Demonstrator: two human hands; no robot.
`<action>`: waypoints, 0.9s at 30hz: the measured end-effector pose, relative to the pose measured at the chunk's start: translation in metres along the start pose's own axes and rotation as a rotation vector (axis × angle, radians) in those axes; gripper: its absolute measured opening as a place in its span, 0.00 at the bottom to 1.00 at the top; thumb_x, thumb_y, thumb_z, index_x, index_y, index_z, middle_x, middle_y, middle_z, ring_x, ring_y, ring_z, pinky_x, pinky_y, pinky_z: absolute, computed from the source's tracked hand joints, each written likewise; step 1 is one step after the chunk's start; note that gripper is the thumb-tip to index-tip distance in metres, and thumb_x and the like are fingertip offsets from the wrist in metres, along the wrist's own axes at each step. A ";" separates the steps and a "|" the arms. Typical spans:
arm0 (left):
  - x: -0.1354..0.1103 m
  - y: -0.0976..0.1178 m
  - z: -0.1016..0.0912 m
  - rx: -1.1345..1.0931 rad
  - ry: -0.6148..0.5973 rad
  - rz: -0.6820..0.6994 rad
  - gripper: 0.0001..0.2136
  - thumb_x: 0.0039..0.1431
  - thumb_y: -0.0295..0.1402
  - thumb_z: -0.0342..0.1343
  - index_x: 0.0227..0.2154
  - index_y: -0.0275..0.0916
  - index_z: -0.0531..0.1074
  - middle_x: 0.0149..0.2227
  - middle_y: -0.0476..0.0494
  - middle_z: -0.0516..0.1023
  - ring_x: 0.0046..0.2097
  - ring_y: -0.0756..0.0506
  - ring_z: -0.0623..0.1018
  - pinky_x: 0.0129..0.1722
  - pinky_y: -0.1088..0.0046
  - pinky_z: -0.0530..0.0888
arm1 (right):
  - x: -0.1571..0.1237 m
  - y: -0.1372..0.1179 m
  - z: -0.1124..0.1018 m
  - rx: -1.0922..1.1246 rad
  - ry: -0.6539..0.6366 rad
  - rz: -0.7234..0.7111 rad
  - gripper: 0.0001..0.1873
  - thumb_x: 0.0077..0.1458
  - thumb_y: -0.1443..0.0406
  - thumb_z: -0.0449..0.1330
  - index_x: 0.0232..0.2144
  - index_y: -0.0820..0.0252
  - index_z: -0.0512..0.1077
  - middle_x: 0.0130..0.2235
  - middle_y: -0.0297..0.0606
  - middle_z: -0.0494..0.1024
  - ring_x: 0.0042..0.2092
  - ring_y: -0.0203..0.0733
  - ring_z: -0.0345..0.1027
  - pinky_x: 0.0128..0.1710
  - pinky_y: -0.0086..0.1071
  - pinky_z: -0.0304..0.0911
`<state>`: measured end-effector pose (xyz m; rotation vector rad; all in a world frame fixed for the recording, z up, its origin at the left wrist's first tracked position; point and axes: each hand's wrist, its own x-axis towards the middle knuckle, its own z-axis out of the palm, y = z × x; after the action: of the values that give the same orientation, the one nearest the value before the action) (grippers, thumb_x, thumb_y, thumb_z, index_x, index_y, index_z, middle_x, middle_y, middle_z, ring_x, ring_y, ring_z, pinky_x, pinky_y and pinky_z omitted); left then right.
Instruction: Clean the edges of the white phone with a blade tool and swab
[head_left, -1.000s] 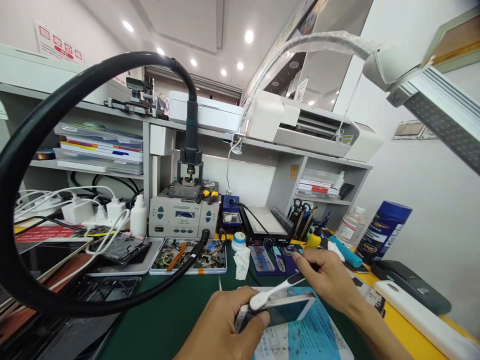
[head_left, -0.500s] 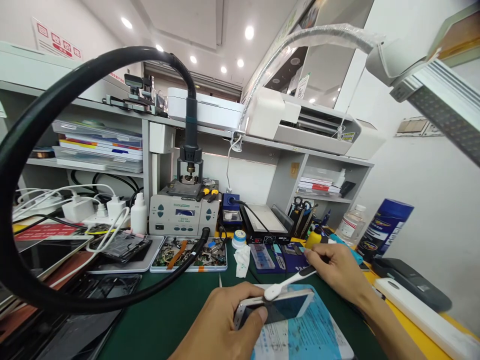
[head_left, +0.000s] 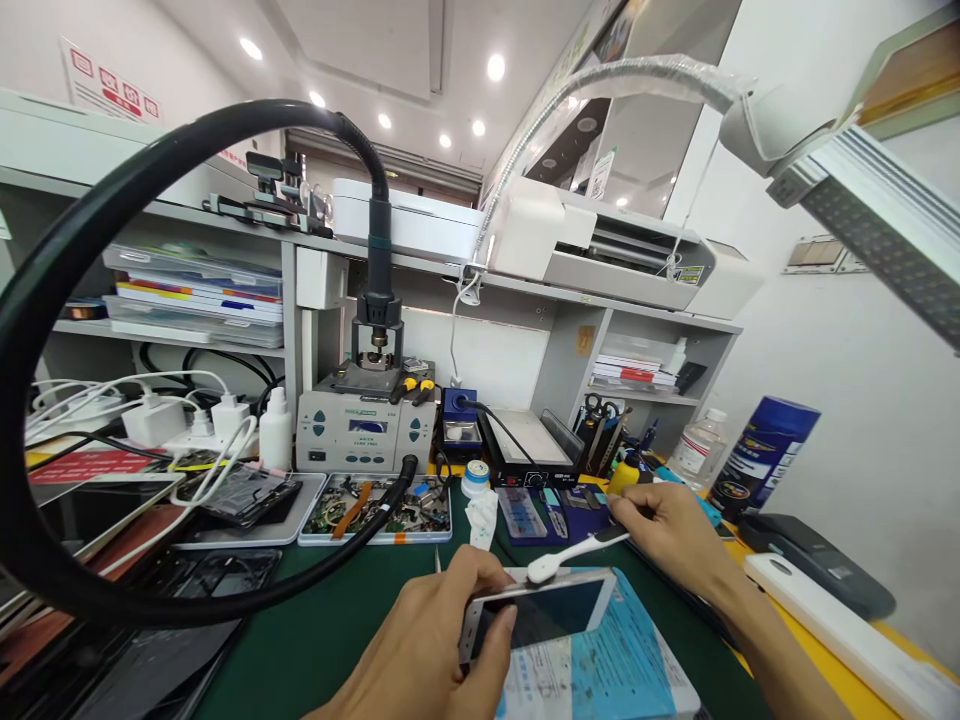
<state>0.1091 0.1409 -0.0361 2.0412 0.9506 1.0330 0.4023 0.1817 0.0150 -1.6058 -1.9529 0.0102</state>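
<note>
My left hand (head_left: 424,635) grips a white-framed smartphone (head_left: 555,612) by its left end, thumb on the dark screen side and fingers behind. The phone is tilted on its long edge above a blue and white box (head_left: 630,655). Held by its far end, a white toothbrush (head_left: 574,552) is pinched in my right hand (head_left: 675,530). Its head lies against the phone's upper long edge, and its bristles are hidden from view. A crumpled white tissue (head_left: 481,515) lies just beyond my left hand.
A black hose (head_left: 22,480) loops across the left side from the hot air station (head_left: 364,430). Behind my hands are a tray of circuit boards (head_left: 315,535), a heating plate (head_left: 529,438) and a small yellow bottle (head_left: 624,472). At right stand a clear bottle (head_left: 697,445) and a blue can (head_left: 769,450).
The phone has turned so more of its screen faces me, and my left hand has shifted slightly left. The toothbrush head remains on the phone's upper edge.
</note>
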 end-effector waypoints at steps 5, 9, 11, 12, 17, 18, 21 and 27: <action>-0.005 -0.006 0.003 0.109 0.109 0.074 0.08 0.69 0.38 0.50 0.41 0.48 0.74 0.40 0.46 0.82 0.38 0.45 0.77 0.27 0.79 0.71 | -0.001 0.002 0.000 0.004 -0.005 0.005 0.24 0.60 0.55 0.52 0.18 0.54 0.46 0.20 0.29 0.49 0.24 0.36 0.45 0.25 0.35 0.43; -0.005 -0.010 0.004 0.190 0.148 0.179 0.07 0.70 0.35 0.50 0.41 0.47 0.74 0.43 0.47 0.82 0.37 0.45 0.79 0.34 0.74 0.72 | -0.002 -0.002 0.004 0.015 -0.014 -0.010 0.25 0.61 0.55 0.51 0.18 0.55 0.46 0.20 0.29 0.49 0.24 0.36 0.45 0.25 0.35 0.43; -0.003 -0.010 0.003 0.194 0.118 0.259 0.08 0.71 0.32 0.48 0.39 0.45 0.72 0.39 0.47 0.81 0.34 0.47 0.78 0.35 0.73 0.71 | -0.003 -0.006 0.008 0.019 -0.017 -0.025 0.25 0.62 0.54 0.50 0.18 0.55 0.46 0.20 0.28 0.49 0.24 0.36 0.44 0.25 0.35 0.43; -0.001 -0.009 0.002 0.191 0.098 0.289 0.09 0.72 0.30 0.47 0.38 0.44 0.71 0.37 0.47 0.80 0.33 0.48 0.78 0.35 0.72 0.70 | -0.004 -0.008 0.009 0.020 -0.015 -0.031 0.25 0.63 0.54 0.50 0.18 0.55 0.45 0.20 0.28 0.49 0.24 0.35 0.44 0.25 0.35 0.43; 0.000 -0.008 0.000 0.179 0.081 0.285 0.09 0.71 0.30 0.46 0.40 0.44 0.72 0.38 0.45 0.81 0.34 0.46 0.79 0.35 0.72 0.71 | -0.004 -0.009 0.006 0.009 0.005 -0.036 0.25 0.60 0.55 0.51 0.18 0.55 0.46 0.19 0.28 0.50 0.23 0.35 0.45 0.25 0.34 0.44; 0.000 -0.008 0.001 0.179 0.087 0.271 0.09 0.71 0.31 0.47 0.41 0.45 0.72 0.40 0.45 0.82 0.35 0.46 0.79 0.36 0.72 0.71 | -0.003 -0.007 0.004 0.004 0.011 -0.030 0.24 0.59 0.55 0.51 0.18 0.54 0.46 0.19 0.28 0.50 0.23 0.35 0.45 0.25 0.34 0.44; 0.000 -0.009 0.001 0.169 0.076 0.279 0.08 0.71 0.31 0.48 0.44 0.47 0.72 0.40 0.48 0.82 0.34 0.46 0.79 0.35 0.72 0.70 | -0.001 -0.001 -0.002 -0.014 0.025 -0.006 0.23 0.58 0.56 0.52 0.17 0.54 0.47 0.19 0.29 0.50 0.23 0.36 0.46 0.24 0.34 0.44; 0.002 -0.010 0.000 0.135 0.046 0.352 0.11 0.71 0.26 0.48 0.47 0.49 0.70 0.41 0.51 0.81 0.39 0.46 0.80 0.37 0.72 0.69 | 0.000 -0.001 0.001 -0.041 0.031 0.031 0.23 0.58 0.55 0.51 0.17 0.55 0.47 0.19 0.29 0.50 0.23 0.36 0.47 0.25 0.34 0.44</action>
<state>0.1068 0.1480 -0.0436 2.3631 0.7137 1.2293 0.4013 0.1814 0.0145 -1.6523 -1.9163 -0.0425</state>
